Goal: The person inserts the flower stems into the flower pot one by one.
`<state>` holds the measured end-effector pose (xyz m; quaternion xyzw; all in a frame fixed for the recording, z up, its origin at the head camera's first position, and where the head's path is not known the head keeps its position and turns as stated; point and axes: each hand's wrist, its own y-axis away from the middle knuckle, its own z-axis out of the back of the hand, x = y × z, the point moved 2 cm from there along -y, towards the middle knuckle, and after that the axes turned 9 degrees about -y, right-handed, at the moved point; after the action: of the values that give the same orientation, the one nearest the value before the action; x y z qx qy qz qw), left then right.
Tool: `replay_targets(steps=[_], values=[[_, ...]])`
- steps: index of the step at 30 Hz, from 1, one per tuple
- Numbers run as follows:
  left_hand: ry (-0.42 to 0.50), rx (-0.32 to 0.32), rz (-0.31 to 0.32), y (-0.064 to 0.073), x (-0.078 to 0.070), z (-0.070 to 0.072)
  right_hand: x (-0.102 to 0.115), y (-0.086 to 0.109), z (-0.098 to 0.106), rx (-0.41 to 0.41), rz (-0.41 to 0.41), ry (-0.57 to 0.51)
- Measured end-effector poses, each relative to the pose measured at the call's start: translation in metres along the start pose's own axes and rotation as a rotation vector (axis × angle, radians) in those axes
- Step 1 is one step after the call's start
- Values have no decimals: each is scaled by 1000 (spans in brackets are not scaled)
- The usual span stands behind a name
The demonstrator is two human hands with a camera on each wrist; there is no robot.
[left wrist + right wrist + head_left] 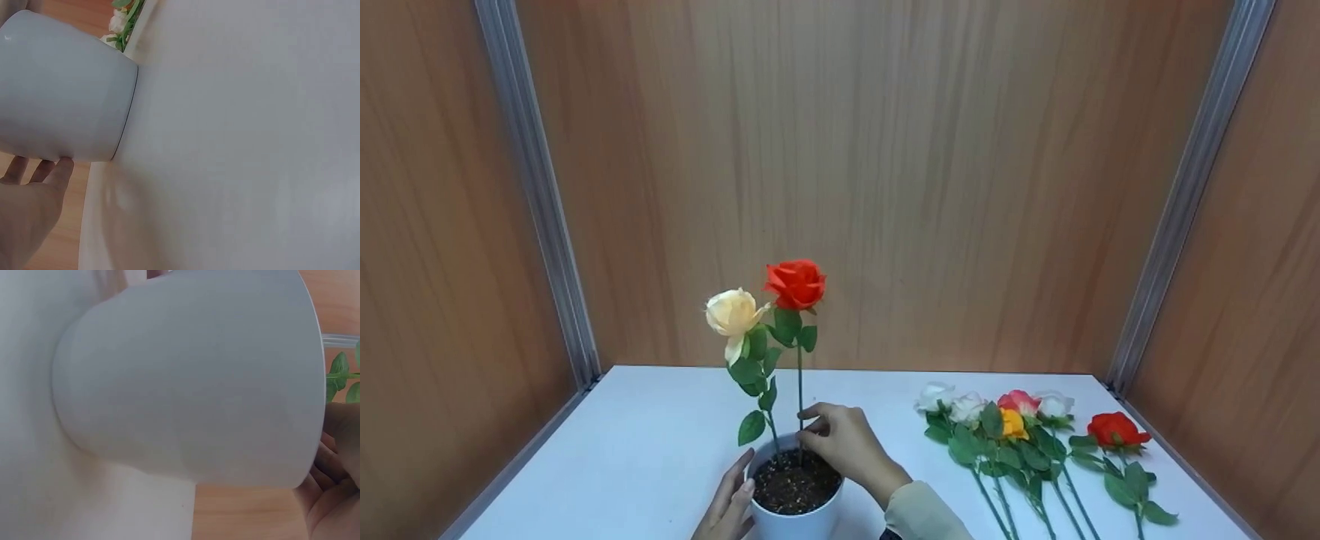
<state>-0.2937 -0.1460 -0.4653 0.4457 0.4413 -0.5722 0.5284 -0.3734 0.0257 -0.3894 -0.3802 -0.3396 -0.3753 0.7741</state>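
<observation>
A white flowerpot (795, 517) filled with dark soil (796, 484) stands on the table. In it are a cream rose (733, 313), leaning left, and a nearly upright red rose (795, 285). My right hand (851, 444) pinches the red rose's stem between thumb and fingers, low down over the soil. On the pot's left side rests my left hand (729, 501), its fingers fairly straight. The left wrist view shows the fingertips (66, 163) touching the pot wall (62, 90). In the right wrist view the pot wall (191, 377) hides much of the right hand (337, 467).
To the right on the white table (660, 442) lie several loose roses: white roses (966, 409), a pink rose (1018, 403), a yellow-orange rose (1014, 424) and another red rose (1117, 430). Wooden panels (855, 187) enclose the table at the back and sides.
</observation>
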Motion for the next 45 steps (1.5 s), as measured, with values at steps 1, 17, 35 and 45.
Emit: replay_targets(steps=[1, 17, 35, 45], values=[[4, 2, -1, 0, 0, 0, 1, 1, 1, -2, 1, 3], [8, 14, -1, 0, 1, -1, -5, 28, 37, 14, 33, 48], [28, 44, -6, -1, 3, 1, -54, 69, 105, 29, -158, -1], [25, 39, -18, 0, 0, 2, -94, 98, 144, -4, -285, -5]])
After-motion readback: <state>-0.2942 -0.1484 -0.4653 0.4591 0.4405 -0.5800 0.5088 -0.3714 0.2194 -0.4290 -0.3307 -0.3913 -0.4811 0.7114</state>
